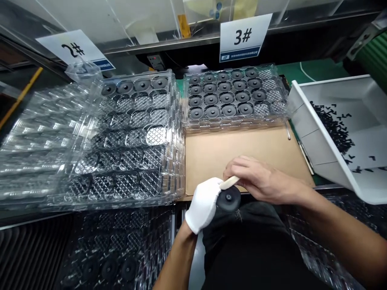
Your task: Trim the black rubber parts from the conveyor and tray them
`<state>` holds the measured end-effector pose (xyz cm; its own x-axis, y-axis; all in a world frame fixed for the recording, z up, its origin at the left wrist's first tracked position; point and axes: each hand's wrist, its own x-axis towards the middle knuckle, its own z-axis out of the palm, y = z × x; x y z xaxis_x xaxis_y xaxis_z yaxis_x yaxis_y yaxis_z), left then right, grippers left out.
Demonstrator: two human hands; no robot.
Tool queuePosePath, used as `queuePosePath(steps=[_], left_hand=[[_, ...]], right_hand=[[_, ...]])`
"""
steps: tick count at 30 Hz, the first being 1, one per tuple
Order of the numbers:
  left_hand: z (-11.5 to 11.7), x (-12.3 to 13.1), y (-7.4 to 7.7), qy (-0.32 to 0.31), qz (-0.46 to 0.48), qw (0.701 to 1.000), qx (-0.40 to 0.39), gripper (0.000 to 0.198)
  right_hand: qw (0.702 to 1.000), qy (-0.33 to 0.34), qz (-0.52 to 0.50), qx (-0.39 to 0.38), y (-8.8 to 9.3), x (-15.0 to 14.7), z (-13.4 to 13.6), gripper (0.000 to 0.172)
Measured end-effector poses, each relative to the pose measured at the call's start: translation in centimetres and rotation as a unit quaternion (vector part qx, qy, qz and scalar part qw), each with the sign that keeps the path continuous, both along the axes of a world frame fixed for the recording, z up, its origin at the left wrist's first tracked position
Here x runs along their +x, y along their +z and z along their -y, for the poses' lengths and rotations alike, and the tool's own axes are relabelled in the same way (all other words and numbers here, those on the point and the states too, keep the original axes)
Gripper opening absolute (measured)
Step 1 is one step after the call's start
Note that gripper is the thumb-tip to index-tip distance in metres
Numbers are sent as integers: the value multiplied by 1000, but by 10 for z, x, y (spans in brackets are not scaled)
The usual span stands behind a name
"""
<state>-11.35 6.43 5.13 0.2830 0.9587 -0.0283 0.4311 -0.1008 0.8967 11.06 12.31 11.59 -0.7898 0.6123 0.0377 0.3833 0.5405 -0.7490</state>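
- Holding a flat round black disc with a raised central hub (229, 198) just above the lap, the left hand in a white cotton glove (202, 205) had its fingers curled together against the disc, their tips partly hidden.
- The bare right hand (256, 177) lay just beyond, its fingers pressed close together and curved over a slim cream-coloured strip (229, 182) that ran from the glove; whether they pinched it, I could not tell.
- Dark trousers (250, 241) filled the space beneath both hands.
- A flat tan cardboard sheet (242, 153) lay in front of the person.
- Beyond it, a clear plastic tray (272, 84) under a white "3#" card (243, 38) held black discs in most cells, while the cells at its right end had none.
- To the left, a stack of clear plastic trays (136, 137) under a white "2#" card (75, 50) showed black discs along its far row only, with diamond-patterned cells nearer.
- At right, a tilted white plastic bin (314, 112) held many small black L-shaped pieces (332, 125).
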Motion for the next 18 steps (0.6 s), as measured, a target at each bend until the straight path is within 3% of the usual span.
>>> queuePosePath(steps=[7, 13, 18], left_hand=[[4, 15, 15, 65, -6, 998, -14, 30], [-1, 42, 34, 132, 41, 990, -16, 31], [-2, 69, 41, 201, 60, 977, 42, 30]], right_hand=[[998, -43, -4, 40, 2, 20, 9, 32], [987, -140, -48, 57, 0, 40, 32, 38], [961, -239, -108, 89, -2, 47, 52, 37]])
